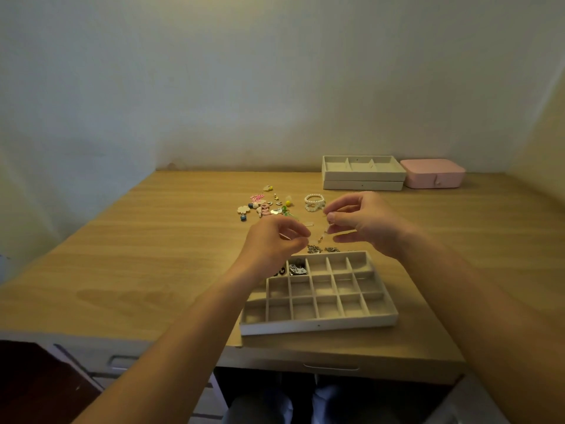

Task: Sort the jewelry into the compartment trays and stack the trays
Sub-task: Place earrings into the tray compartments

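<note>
A beige compartment tray (318, 324) with many small cells lies near the table's front edge; two cells at its far left hold dark and silver pieces (297, 268). Above its far edge my left hand (272, 244) and my right hand (360, 223) both pinch a small clear packet with a tiny gold piece (321, 238) stretched between them. Loose jewelry (264, 206) lies scattered farther back, with a white bead bracelet (314, 202) to its right. Small silver pieces (321, 249) lie just behind the tray.
Two stacked beige trays (362, 179) stand at the back right, the top one with three long cells. A pink jewelry box (432, 173) sits right of them. The wooden table (153, 255) meets a wall behind; a drawer front (330, 367) runs below its edge.
</note>
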### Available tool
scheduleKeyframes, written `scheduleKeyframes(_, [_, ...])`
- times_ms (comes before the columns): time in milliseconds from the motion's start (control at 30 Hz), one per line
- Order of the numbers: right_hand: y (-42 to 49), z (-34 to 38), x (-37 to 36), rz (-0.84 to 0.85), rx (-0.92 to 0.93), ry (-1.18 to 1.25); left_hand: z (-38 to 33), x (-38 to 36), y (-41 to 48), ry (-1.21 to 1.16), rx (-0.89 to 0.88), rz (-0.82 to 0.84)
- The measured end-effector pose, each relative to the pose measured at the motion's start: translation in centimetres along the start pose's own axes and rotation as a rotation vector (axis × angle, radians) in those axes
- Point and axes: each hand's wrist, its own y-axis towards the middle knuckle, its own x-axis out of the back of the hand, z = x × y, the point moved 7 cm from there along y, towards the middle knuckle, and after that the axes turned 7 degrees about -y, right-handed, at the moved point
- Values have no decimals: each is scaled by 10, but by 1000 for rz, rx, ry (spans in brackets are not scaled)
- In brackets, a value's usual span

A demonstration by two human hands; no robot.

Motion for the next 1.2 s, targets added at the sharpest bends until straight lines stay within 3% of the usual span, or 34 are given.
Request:
scheduleKeyframes(300, [6, -13, -21, 56, -46, -157, 2, -15, 2, 183, -31, 137])
scheduleKeyframes(900, [18, -24, -28, 91, 34, -395, -7, -33, -3, 533, -148, 213])
scheduleKeyframes(1100, [17, -24, -28, 86, 57, -444, -2, -35, -4, 535, -124, 307])
scheduleKeyframes(1200, [17, -24, -29, 88, 77, -489, -3, -26, 0, 487, -85, 272])
